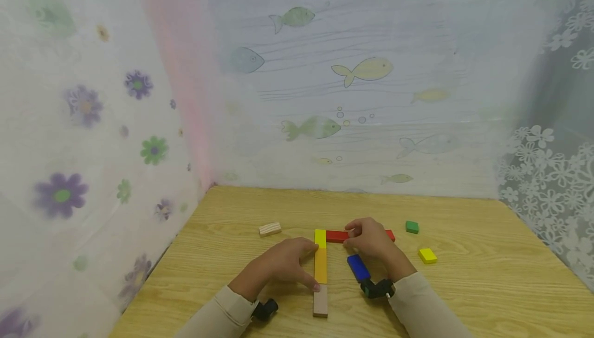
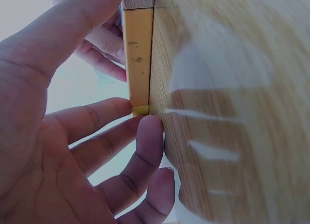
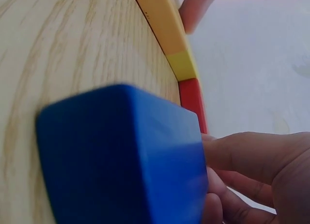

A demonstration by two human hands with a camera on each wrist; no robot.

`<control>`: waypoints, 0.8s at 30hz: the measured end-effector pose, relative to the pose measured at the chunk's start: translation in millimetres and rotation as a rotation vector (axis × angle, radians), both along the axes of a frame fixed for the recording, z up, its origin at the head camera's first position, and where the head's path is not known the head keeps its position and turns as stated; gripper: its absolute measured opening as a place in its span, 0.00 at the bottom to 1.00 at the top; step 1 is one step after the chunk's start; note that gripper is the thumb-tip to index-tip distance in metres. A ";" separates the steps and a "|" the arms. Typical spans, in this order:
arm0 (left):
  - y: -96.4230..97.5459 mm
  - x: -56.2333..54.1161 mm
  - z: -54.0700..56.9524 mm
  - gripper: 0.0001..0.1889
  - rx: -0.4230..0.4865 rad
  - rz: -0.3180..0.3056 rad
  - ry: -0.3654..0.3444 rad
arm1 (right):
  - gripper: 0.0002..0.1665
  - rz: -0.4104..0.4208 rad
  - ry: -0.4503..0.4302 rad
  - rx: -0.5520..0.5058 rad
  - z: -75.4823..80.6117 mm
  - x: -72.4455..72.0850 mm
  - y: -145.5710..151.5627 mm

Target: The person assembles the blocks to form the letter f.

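A straight column of blocks lies on the table: a yellow block (image 1: 320, 237) at the far end, an orange block (image 1: 320, 266), then a plain wooden block (image 1: 320, 301). My left hand (image 1: 289, 262) lies along its left side, thumb at the orange-wooden joint and fingertips by the yellow block. From the yellow block a red strip (image 1: 336, 236) runs right; its middle is hidden under my right hand (image 1: 371, 237), so I cannot tell if it is one block or two. My right thumb and index finger pinch it across its width. A blue block (image 3: 167, 156) lies below that hand.
A loose wooden block (image 1: 270, 229) lies left of the column. Right of my right hand are a small green block (image 1: 412, 226) and a small yellow block (image 1: 427, 255). A fish-patterned curtain (image 1: 362, 121) hangs behind the table (image 1: 223, 224).
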State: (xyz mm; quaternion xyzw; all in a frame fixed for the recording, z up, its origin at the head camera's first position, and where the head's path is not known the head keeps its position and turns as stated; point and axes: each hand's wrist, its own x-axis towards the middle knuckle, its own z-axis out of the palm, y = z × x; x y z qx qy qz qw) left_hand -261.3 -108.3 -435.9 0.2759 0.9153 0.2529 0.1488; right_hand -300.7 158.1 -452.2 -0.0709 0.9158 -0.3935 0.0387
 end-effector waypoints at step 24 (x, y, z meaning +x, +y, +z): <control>-0.6 0.6 1.2 0.52 -0.002 0.010 -0.017 | 0.18 0.005 -0.031 -0.041 -6.6 -3.5 3.8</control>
